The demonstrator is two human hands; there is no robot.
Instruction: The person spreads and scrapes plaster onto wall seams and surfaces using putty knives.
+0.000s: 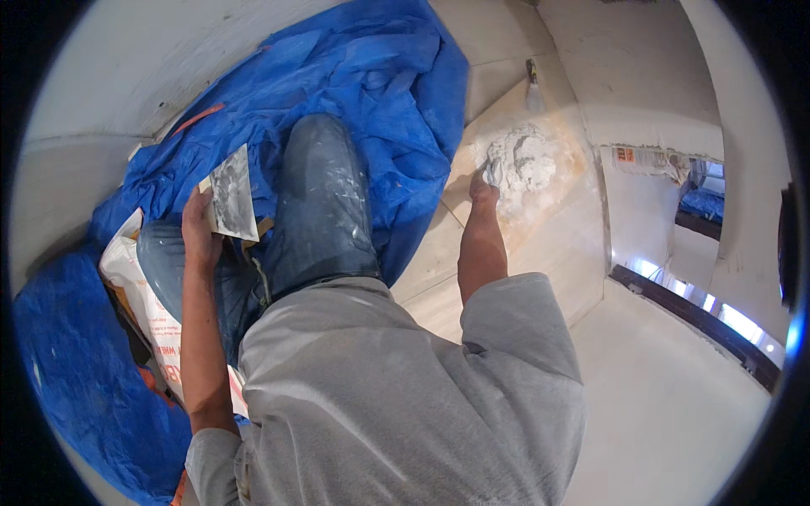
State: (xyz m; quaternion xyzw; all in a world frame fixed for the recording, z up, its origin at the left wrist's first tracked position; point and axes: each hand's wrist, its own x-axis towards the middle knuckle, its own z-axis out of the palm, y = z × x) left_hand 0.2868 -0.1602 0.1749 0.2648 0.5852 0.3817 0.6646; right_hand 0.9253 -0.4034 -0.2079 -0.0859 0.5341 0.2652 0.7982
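Observation:
My left hand (199, 219) grips a flat, rectangular steel blade (232, 192) with a pale handle edge, its face smeared with grey-white material. My right hand (483, 191) is closed at the left side of a heap of white paste or powder (530, 169); what it holds is mostly hidden by the hand and the heap. The heap sits on a stained tan board (568, 141). A scraper (531, 76) with a black and yellow handle lies beyond it, near the board's far end.
A crumpled blue tarp (388, 76) lies under and around my legs. A white printed sack (150, 308) is by my left leg. Tiled floor (434, 257) runs beside the board. Pale walls (101, 93) close in; an opening (704, 190) is at the right.

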